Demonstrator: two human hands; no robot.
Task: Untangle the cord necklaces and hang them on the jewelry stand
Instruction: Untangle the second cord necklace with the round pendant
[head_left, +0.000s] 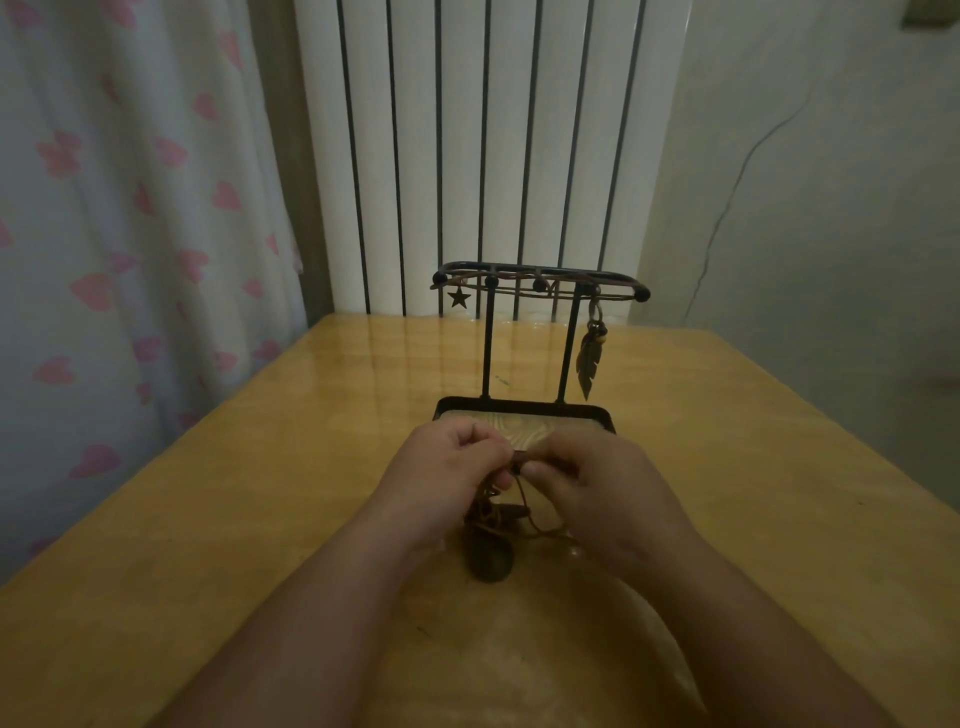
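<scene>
Near the jewelry stand (524, 410), your left hand (452, 467) and right hand (597, 483) pinch one cord (519, 460), fingers curled tight, keeping the tangle (493, 519) slack below for untangling

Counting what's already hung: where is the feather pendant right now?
In the head view, the feather pendant hangs from the right end of the jewelry stand, just outside its right post, above the wooden table.
</scene>
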